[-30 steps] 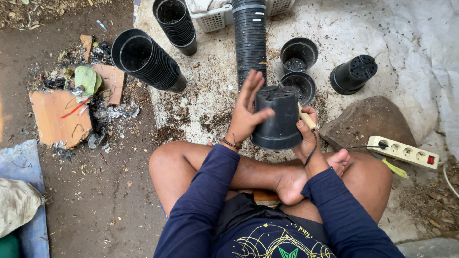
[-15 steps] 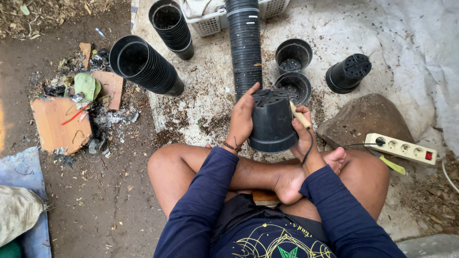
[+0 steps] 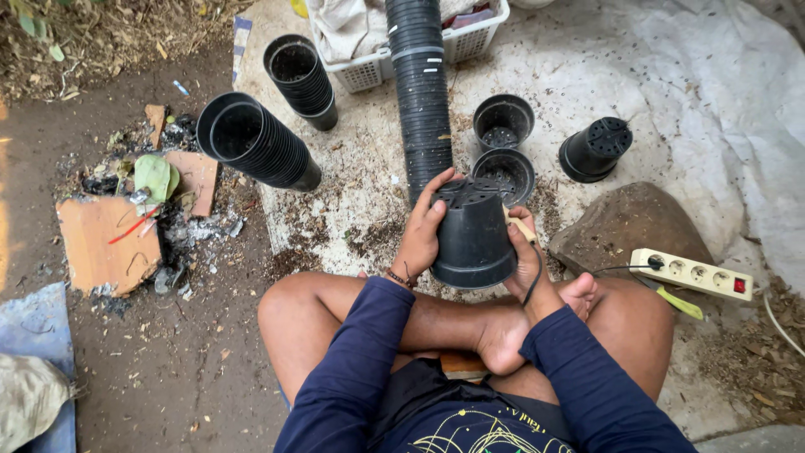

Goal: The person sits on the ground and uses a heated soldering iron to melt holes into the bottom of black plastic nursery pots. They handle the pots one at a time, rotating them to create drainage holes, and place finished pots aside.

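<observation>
My left hand (image 3: 422, 231) gripping the left side of an upturned black pot (image 3: 472, 235), my right hand (image 3: 527, 262) closing round a cream-handled tool (image 3: 521, 226) against its right side, pot hovering just above my crossed legs, a long pot stack (image 3: 422, 92) lying far behind it

A white power strip (image 3: 692, 273) lies beside a brown rock (image 3: 625, 226). A white laundry basket (image 3: 470, 42) sits at the top. Torn cardboard (image 3: 105, 243) and ash lie on bare dirt, left.
</observation>
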